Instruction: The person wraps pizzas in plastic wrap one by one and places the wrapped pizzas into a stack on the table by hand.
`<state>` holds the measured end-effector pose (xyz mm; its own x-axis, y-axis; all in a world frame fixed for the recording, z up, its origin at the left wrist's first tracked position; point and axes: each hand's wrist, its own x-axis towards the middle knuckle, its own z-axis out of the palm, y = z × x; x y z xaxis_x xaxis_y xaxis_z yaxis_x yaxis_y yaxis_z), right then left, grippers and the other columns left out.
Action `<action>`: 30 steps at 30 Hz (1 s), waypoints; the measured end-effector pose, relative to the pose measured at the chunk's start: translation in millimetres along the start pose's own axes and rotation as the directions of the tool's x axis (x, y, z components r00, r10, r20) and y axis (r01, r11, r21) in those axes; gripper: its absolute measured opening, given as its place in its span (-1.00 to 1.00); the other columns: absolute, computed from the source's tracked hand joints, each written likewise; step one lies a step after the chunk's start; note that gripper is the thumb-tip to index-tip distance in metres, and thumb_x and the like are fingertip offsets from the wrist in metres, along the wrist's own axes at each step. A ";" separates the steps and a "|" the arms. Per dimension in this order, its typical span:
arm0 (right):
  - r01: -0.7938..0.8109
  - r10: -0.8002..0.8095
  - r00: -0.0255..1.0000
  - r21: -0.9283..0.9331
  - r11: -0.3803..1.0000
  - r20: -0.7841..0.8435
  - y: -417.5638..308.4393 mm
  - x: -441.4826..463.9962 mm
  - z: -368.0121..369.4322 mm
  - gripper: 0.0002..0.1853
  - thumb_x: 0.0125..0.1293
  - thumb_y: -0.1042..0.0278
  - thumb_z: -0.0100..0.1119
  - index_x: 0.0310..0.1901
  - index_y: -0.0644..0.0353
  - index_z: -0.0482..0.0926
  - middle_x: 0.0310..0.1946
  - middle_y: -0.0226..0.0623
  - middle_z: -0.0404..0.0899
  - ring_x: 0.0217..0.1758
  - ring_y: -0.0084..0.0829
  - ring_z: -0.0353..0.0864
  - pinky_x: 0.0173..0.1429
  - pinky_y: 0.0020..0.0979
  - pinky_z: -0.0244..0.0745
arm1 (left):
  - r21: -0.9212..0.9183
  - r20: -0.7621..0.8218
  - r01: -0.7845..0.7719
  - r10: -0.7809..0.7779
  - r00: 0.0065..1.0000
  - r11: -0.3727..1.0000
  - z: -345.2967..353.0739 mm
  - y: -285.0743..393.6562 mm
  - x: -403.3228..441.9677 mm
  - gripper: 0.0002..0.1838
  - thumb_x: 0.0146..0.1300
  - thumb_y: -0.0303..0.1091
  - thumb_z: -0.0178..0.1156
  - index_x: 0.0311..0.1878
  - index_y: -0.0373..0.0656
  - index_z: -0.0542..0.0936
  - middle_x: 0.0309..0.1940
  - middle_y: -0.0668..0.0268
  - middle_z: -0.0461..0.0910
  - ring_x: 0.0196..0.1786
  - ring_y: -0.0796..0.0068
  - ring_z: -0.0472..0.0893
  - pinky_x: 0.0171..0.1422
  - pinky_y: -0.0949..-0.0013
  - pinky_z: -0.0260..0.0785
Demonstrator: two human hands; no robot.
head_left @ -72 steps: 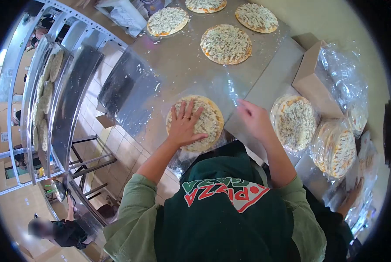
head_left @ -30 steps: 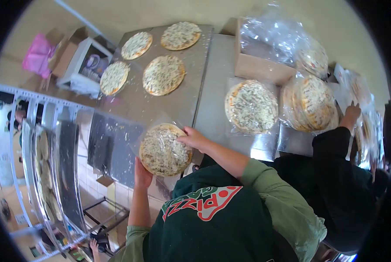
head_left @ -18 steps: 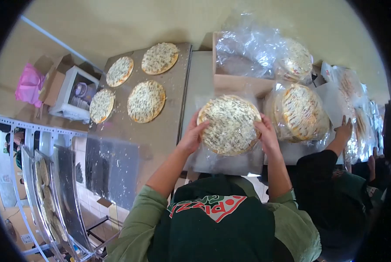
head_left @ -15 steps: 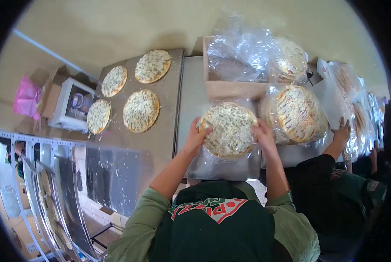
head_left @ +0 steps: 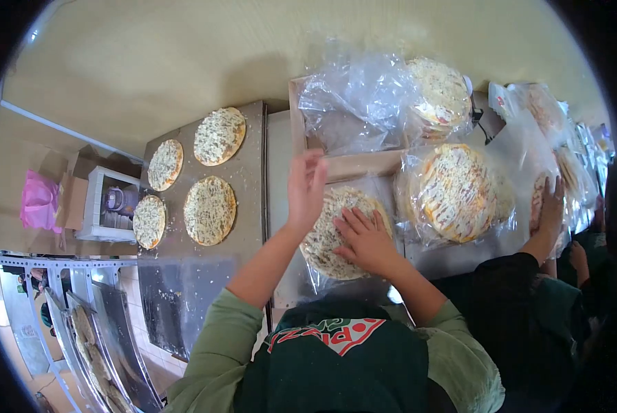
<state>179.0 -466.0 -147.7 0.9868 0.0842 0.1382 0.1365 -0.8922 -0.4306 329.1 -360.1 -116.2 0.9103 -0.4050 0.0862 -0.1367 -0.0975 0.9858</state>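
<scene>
A cheese-topped pizza (head_left: 327,256) in a clear plastic bag lies on the metal table in front of me. My right hand (head_left: 369,241) rests flat on top of it with the fingers spread. Raised at the pizza's upper left edge, my left hand (head_left: 306,193) is open, fingers up, and holds nothing. Beyond both hands stands a cardboard box (head_left: 363,165) with clear plastic bags (head_left: 363,96) in it. To the right, bagged pizzas (head_left: 460,193) lie in a stack.
Several unbagged pizzas (head_left: 210,210) lie on the metal tray (head_left: 250,186) at left. Another pizza stack (head_left: 439,93) stands at the back. A co-worker's hand (head_left: 550,213) touches bagged goods at right. A white crate (head_left: 105,206) and a tray rack (head_left: 109,344) are far left.
Both hands have let go of the pizza's sides. The pizza now lies lower and a little to the left. My right hand has moved onto its top; my left hand has lifted away.
</scene>
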 end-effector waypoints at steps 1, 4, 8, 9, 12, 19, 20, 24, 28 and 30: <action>0.001 -0.001 1.000 0.048 0.999 0.015 -0.9 5.2 -12.2 -0.48 0.19 0.06 0.08 0.15 0.10 0.36 0.15 -0.20 0.35 0.24 -0.22 0.29 0.31 -0.01 0.04 | -0.059 -0.051 -0.022 0.019 0.999 0.998 8.1 11.2 21.9 -0.55 0.26 -0.22 0.10 0.10 -0.29 0.30 0.02 0.12 0.33 -0.01 0.37 0.42 0.00 0.36 0.36; 0.050 0.018 0.969 0.267 0.962 -0.246 -1.4 28.0 -48.2 -0.66 0.17 0.23 0.14 -0.04 0.16 0.48 -0.12 -0.20 0.51 0.01 -0.18 0.46 0.12 -0.16 0.29 | -0.204 -0.141 0.224 -0.255 0.957 0.953 48.1 36.4 81.0 -0.46 0.25 -0.17 0.13 0.14 -0.31 0.21 -0.10 0.08 0.38 -0.12 0.41 0.48 -0.06 0.46 0.39; 0.198 0.003 0.897 0.407 0.892 -0.442 -18.7 61.9 -97.2 -0.76 0.13 0.39 0.16 -0.14 0.19 0.51 -0.26 -0.19 0.53 -0.14 -0.14 0.52 -0.06 -0.25 0.41 | 0.135 -0.285 0.050 -0.009 0.959 0.990 79.6 -17.2 130.2 -0.42 0.21 -0.25 0.15 0.15 -0.35 0.15 -0.12 0.03 0.40 -0.11 0.31 0.49 0.00 0.30 0.41; 0.221 -0.023 0.882 0.371 0.902 -0.471 -18.4 75.1 -100.0 -0.75 0.12 0.38 0.16 -0.14 0.19 0.51 -0.25 -0.19 0.53 -0.14 -0.13 0.52 -0.05 -0.25 0.41 | -0.150 -0.186 0.141 -0.168 0.968 0.979 78.7 -8.4 126.7 -0.44 0.20 -0.27 0.14 0.15 -0.36 0.15 -0.12 0.02 0.40 -0.10 0.29 0.49 0.02 0.26 0.40; 0.243 -0.062 0.870 0.316 0.917 -0.489 3.7 122.9 -99.4 -0.70 0.18 0.23 0.10 -0.08 0.16 0.50 -0.09 -0.14 0.50 0.00 -0.12 0.47 0.08 -0.21 0.36 | -0.819 0.241 0.142 0.107 0.965 0.556 61.2 -51.7 114.5 -0.53 0.19 -0.31 0.09 0.08 -0.34 0.21 -0.12 0.05 0.42 -0.11 0.24 0.51 0.04 0.19 0.40; -0.364 0.359 0.896 -0.033 0.931 0.261 78.7 184.2 -41.6 -0.31 0.26 -0.38 -0.49 0.29 -0.19 0.24 0.40 -0.20 -0.08 0.47 -0.13 -0.21 0.44 0.00 -0.36 | -0.772 0.508 0.567 -0.256 0.822 0.288 -76.6 -6.4 76.0 -0.74 0.16 -0.35 0.07 -0.08 -0.21 0.44 -0.45 0.34 0.46 -0.38 0.37 0.46 -0.22 0.33 0.39; -0.365 0.379 0.880 -0.104 0.925 0.287 81.1 187.1 -34.9 -0.29 0.24 -0.41 -0.46 0.28 -0.20 0.25 0.39 -0.18 -0.06 0.47 -0.11 -0.21 0.44 0.01 -0.35 | -0.784 0.329 0.458 -0.345 0.879 0.419 -90.0 21.5 56.7 -0.71 0.20 -0.31 0.05 -0.03 -0.20 0.44 -0.53 0.39 0.40 -0.44 0.43 0.41 -0.27 0.36 0.36; -0.287 0.342 0.879 -0.205 0.936 0.332 101.7 195.6 -18.5 -0.25 0.20 -0.44 -0.39 0.27 -0.09 0.26 0.30 -0.08 0.14 0.40 -0.09 0.01 0.41 0.05 -0.24 | -0.779 0.081 0.196 -0.213 0.974 0.595 -163.7 98.6 -21.0 -0.58 0.34 -0.13 -0.04 0.17 -0.15 0.36 -0.62 0.45 0.30 -0.56 0.57 0.29 -0.28 0.31 0.42; -0.213 0.215 0.972 -0.024 0.977 0.091 106.6 202.1 -14.7 -0.37 0.25 -0.23 -0.15 0.17 0.09 0.38 0.14 -0.12 0.39 0.22 -0.13 0.33 0.26 -0.18 0.20 | -0.794 -0.064 0.012 -0.104 0.993 0.608 -212.9 112.6 -87.4 -0.52 0.37 0.00 -0.17 0.28 0.02 0.24 -0.56 0.41 0.32 -0.60 0.59 0.29 -0.24 0.21 0.52; -0.107 0.125 0.973 0.102 0.989 -0.192 54.7 182.4 -47.3 -0.48 0.27 -0.05 -0.04 0.11 0.17 0.42 0.07 -0.12 0.45 0.16 -0.15 0.40 0.18 -0.25 0.31 | -0.787 -0.133 -0.036 -0.113 0.985 0.616 -225.2 116.7 -117.4 -0.51 0.38 0.02 -0.22 0.32 0.10 0.18 -0.52 0.40 0.35 -0.62 0.58 0.31 -0.24 0.20 0.56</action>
<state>362.4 -520.4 -103.9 0.9609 -0.1150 0.2518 0.0381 -0.8459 -0.5319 294.2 -119.2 21.2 0.9637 -0.2669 -0.0069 0.1907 0.6700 0.7174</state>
